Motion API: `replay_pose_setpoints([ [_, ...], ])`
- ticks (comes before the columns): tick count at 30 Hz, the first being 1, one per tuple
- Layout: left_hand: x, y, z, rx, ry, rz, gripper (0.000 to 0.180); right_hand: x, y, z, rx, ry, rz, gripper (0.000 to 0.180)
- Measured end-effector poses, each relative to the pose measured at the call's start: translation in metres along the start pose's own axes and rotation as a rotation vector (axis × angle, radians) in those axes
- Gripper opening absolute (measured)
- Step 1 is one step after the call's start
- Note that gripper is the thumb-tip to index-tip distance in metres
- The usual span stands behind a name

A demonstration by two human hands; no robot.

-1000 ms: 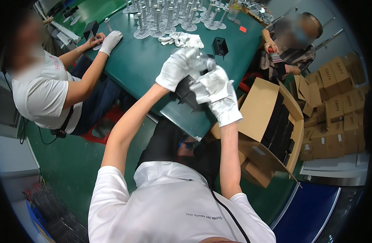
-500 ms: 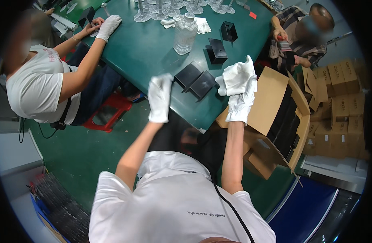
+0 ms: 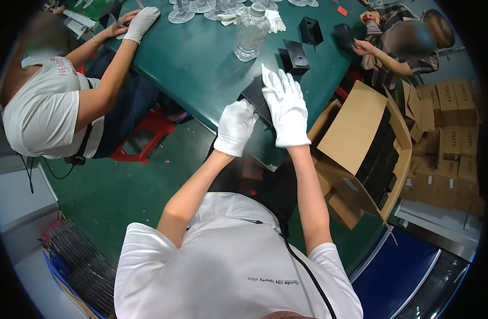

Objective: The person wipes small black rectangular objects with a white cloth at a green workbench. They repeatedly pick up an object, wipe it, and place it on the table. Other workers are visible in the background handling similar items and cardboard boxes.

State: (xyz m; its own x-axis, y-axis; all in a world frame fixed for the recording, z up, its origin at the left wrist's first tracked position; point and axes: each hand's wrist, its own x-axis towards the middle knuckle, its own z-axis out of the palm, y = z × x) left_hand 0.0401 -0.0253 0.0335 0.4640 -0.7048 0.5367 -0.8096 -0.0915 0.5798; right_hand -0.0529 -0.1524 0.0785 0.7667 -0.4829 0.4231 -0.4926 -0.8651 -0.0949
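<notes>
A black plastic bracket [image 3: 252, 94] sits at the near edge of the table, partly covered by my hands. My left hand [image 3: 236, 128], in a white glove, is closed on its near left side, fingers curled. Over its right side lies my gloved right hand [image 3: 289, 114], fingers straight and close together, pressing a white cloth [image 3: 268, 85] against it. The cloth and glove are hard to tell apart. Beyond my right hand stand a second black bracket [image 3: 296, 57] and a black open box [image 3: 311, 31].
A clear plastic bottle [image 3: 251, 34] stands on the green table [image 3: 180, 69]. Clear discs [image 3: 181, 16] lie at the far side. An open carton [image 3: 355, 122] of black parts is at my right. Co-workers sit left and far right, the latter holding a black part [image 3: 344, 36].
My left hand has come in from the left and taken hold of the bracket. My right hand has moved left with the cloth onto it. The far-right co-worker's black part has come over the table.
</notes>
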Motion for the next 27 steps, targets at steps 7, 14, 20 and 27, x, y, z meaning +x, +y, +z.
replay_pose_setpoints([
  [7, -0.001, -0.007, 0.009, -0.028, -0.063, -0.031, 0.027, 0.023, -0.04, -0.001, 0.058, -0.028, -0.248, 0.049],
  [14, -0.01, -0.016, 0.011, -0.04, -0.026, 0.03, 0.013, -0.043, -0.031, -0.033, 0.376, -0.057, -0.239, 0.045],
  [20, -0.001, 0.005, 0.001, 0.073, -0.068, 0.038, 0.012, -0.09, 0.0, -0.041, 1.475, 0.045, 0.757, 0.046],
  [27, -0.026, 0.032, 0.022, -0.01, -0.009, -0.145, 0.014, -0.06, -0.03, -0.017, 0.979, 0.065, 0.881, 0.04],
])
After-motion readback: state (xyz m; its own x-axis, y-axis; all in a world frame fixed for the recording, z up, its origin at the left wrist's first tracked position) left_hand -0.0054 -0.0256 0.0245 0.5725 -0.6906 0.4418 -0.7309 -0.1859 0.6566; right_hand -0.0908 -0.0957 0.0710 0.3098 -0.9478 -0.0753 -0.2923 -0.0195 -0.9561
